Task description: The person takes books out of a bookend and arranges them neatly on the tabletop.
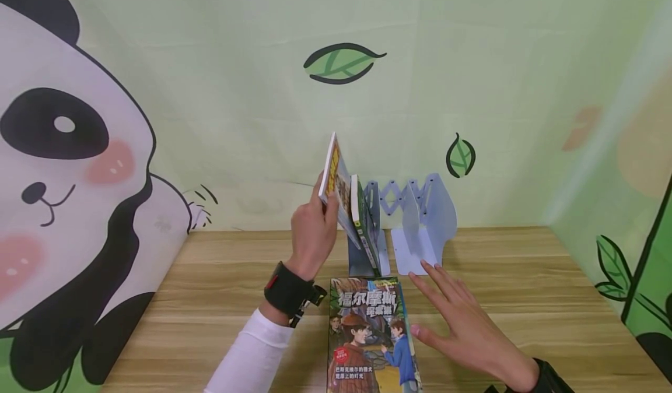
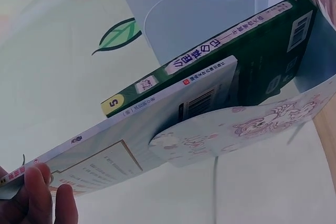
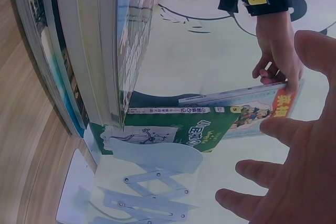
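My left hand grips the upper end of a thin, light-blue-backed book, thumb on one side and fingers on the other. That book is tilted, its lower end inside the blue-grey expandable bookend. Beside it a green book leans in the same end compartment; the left wrist view shows its spine with a yellow "5" label. My right hand is spread with nothing in it, just right of a stack of books. The top book of the stack has a cover with illustrated figures.
The bookend's other dividers and its zigzag linkage extend to the right. Behind the wooden table hangs a pale green backdrop with a large printed panda at the left. The stack lies directly in front of the bookend.
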### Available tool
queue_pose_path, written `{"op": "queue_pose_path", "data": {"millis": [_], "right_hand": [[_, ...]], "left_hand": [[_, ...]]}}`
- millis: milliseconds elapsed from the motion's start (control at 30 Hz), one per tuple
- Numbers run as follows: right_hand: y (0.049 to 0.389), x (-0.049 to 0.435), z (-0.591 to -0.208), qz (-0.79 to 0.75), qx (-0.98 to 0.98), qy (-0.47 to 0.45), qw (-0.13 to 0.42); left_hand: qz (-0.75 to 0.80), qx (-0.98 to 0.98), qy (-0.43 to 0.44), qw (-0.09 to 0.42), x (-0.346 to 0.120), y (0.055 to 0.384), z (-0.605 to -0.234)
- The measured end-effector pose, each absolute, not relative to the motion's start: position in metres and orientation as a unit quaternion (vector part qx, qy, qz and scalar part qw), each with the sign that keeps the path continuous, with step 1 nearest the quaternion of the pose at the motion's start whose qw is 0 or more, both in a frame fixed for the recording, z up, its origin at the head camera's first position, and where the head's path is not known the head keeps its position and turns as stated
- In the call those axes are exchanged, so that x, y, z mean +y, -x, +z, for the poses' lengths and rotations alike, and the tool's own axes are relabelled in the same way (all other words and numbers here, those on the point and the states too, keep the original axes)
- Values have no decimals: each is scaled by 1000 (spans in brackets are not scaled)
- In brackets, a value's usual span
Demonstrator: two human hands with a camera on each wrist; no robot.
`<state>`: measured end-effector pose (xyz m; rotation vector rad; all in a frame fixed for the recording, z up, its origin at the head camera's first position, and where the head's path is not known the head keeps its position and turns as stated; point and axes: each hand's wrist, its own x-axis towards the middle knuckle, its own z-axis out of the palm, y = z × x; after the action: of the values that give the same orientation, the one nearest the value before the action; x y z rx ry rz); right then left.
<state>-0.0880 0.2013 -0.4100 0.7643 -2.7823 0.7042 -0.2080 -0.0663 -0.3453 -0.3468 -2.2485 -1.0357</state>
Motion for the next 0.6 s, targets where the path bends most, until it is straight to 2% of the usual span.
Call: {"op": "queue_pose_path", "data": {"millis": [600], "right_hand": [[88,202,-407,243,-933,-256,77]], "left_hand": [[-386,-834,131,373,-75,198,-336]]}}
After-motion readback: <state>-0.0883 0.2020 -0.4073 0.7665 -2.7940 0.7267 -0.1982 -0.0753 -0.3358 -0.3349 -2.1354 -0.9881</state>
